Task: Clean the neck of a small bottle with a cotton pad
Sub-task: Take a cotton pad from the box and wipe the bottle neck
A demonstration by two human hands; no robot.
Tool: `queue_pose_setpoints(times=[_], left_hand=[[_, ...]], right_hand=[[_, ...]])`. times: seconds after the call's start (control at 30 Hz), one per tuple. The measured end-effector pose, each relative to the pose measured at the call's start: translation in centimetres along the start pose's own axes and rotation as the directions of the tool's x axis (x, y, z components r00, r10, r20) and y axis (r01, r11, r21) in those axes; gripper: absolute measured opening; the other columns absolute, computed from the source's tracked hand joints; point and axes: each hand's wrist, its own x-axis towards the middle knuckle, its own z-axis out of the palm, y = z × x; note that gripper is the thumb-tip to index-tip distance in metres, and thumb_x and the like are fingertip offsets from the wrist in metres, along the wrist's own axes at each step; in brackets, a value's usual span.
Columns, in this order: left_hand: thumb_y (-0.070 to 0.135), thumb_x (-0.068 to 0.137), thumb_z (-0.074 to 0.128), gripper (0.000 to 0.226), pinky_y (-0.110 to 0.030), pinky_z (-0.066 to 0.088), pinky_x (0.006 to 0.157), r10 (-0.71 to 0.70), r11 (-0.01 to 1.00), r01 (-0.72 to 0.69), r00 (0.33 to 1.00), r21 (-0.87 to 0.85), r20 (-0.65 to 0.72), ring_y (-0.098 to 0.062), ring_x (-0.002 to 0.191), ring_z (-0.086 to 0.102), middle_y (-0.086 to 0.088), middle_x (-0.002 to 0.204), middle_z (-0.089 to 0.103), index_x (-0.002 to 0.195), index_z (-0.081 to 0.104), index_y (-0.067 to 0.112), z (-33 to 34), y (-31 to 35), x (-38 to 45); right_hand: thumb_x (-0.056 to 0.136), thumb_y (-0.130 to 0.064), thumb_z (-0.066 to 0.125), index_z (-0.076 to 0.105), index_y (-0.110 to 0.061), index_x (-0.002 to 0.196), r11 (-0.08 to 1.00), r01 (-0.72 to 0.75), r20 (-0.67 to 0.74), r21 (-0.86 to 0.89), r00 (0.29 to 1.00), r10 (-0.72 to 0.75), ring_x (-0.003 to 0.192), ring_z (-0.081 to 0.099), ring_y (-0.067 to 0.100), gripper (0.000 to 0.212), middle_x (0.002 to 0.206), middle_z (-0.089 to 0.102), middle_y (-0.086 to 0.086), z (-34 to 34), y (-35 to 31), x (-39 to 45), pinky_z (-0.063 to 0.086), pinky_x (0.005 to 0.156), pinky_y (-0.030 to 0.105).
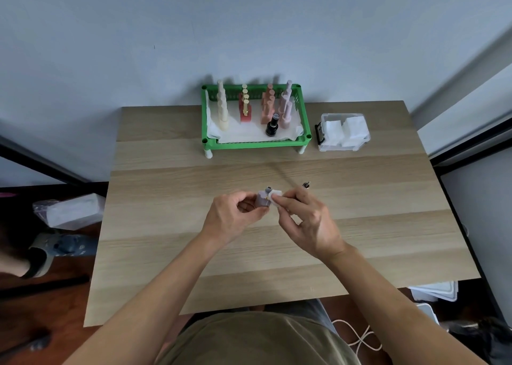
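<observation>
A small mauve bottle point(263, 199) with its cap off is held over the middle of the wooden table point(194, 176); its grey neck point(268, 190) points up. My left hand point(235, 215) grips the bottle's body from the left. My right hand point(304, 220) pinches a white cotton pad point(276, 198) against the bottle just right of the neck. The same hand also holds the bottle's cap with its brush, whose dark tip point(306, 184) sticks out behind the fingers.
A green basket point(257, 143) on short legs at the table's back holds several nail polish bottles in rows, one black bottle point(272, 126) in front. To its right stands a clear box of cotton pads point(343, 131).
</observation>
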Motion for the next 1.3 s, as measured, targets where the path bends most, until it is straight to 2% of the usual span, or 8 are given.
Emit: queue_pose_setpoints(times=[0.33, 0.47, 0.73, 0.83, 0.93, 1.07, 1.2, 1.3], left_hand=[[0.046, 0.072, 0.085, 0.033, -0.024, 0.061, 0.074, 0.020, 0.999, -0.020, 1.000, -0.034, 0.011, -0.006, 0.078, 0.076, 0.014, 0.087, 0.079, 0.101, 0.079, 0.032, 0.2, 0.2, 0.4], [0.045, 0.073, 0.086, 0.032, -0.019, 0.059, 0.072, 0.045, 0.998, -0.044, 0.998, -0.052, 0.031, -0.005, 0.079, 0.076, 0.014, 0.088, 0.079, 0.101, 0.079, 0.032, 0.1, 0.4, 0.5], [0.047, 0.072, 0.086, 0.029, -0.029, 0.064, 0.076, 0.060, 0.989, -0.049, 0.995, -0.136, 0.074, -0.014, 0.082, 0.078, 0.007, 0.093, 0.080, 0.099, 0.078, 0.041, -0.2, 0.5, 0.4], [0.042, 0.072, 0.087, 0.032, -0.027, 0.063, 0.079, 0.053, 0.982, -0.036, 0.995, -0.187, 0.086, -0.017, 0.087, 0.078, 0.004, 0.095, 0.082, 0.103, 0.079, 0.036, 0.2, 0.9, 0.5], [0.037, 0.071, 0.086, 0.028, -0.023, 0.061, 0.079, 0.023, 0.973, -0.008, 0.998, -0.232, 0.062, -0.012, 0.086, 0.078, 0.003, 0.094, 0.082, 0.099, 0.081, 0.036, -0.2, 1.0, 0.8], [0.035, 0.070, 0.088, 0.030, -0.019, 0.059, 0.075, 0.017, 0.974, -0.004, 0.998, -0.225, 0.055, -0.009, 0.083, 0.077, 0.003, 0.092, 0.081, 0.099, 0.081, 0.035, -0.7, 0.6, 0.7], [0.039, 0.067, 0.089, 0.035, -0.031, 0.063, 0.082, 0.013, 0.977, -0.005, 0.999, -0.215, 0.034, -0.017, 0.090, 0.079, 0.001, 0.096, 0.081, 0.101, 0.080, 0.036, -0.4, 0.6, 0.9], [0.040, 0.068, 0.088, 0.036, -0.036, 0.063, 0.084, 0.032, 0.984, -0.026, 0.999, -0.175, 0.031, -0.016, 0.091, 0.078, 0.003, 0.100, 0.080, 0.103, 0.079, 0.037, -0.3, 0.6, 1.1]], right_hand=[[0.091, -0.011, 0.075, 0.079, -0.009, 0.105, 1.000, 0.003, 0.053, -0.027, 0.999, -0.001, 0.077, 0.072, 0.016, 0.015, 0.093, 0.074, 0.004, -0.5, 1.0, 1.2, 0.057, 0.064, 0.032], [0.092, -0.012, 0.074, 0.078, -0.009, 0.094, 0.996, 0.043, 0.039, -0.079, 0.998, -0.040, 0.070, 0.066, 0.015, 0.005, 0.084, 0.070, 0.001, -0.3, 1.1, 1.4, 0.054, 0.061, 0.031], [0.092, -0.006, 0.070, 0.074, -0.007, 0.087, 0.979, 0.130, 0.096, -0.160, 0.989, -0.116, 0.068, 0.057, 0.014, 0.006, 0.081, 0.066, 0.000, -0.7, 1.9, 1.8, 0.049, 0.058, 0.030], [0.090, -0.004, 0.074, 0.075, -0.006, 0.088, 0.996, -0.001, 0.063, -0.084, 0.998, 0.006, 0.066, 0.060, 0.013, 0.002, 0.084, 0.068, 0.000, -1.4, 2.8, 1.8, 0.052, 0.059, 0.030], [0.088, -0.006, 0.076, 0.076, -0.008, 0.091, 0.984, -0.170, 0.001, 0.057, 0.985, 0.170, 0.069, 0.063, 0.003, 0.003, 0.087, 0.071, -0.003, -1.8, 3.4, 1.5, 0.050, 0.063, 0.018], [0.090, -0.012, 0.075, 0.078, -0.012, 0.099, 0.823, -0.456, 0.081, 0.338, 0.886, 0.457, 0.070, 0.073, 0.011, 0.010, 0.085, 0.075, -0.001, -1.4, 3.1, 1.3, 0.056, 0.067, 0.020], [0.087, -0.009, 0.078, 0.078, -0.011, 0.097, 0.760, -0.475, 0.164, 0.443, 0.877, 0.452, 0.073, 0.075, 0.017, 0.010, 0.091, 0.071, 0.009, -0.2, 2.2, 1.6, 0.057, 0.069, 0.020], [0.088, -0.014, 0.078, 0.079, -0.014, 0.098, 0.747, -0.496, 0.161, 0.442, 0.863, 0.478, 0.074, 0.075, 0.020, 0.010, 0.098, 0.069, 0.006, 0.3, 2.0, 1.7, 0.063, 0.075, 0.038]])
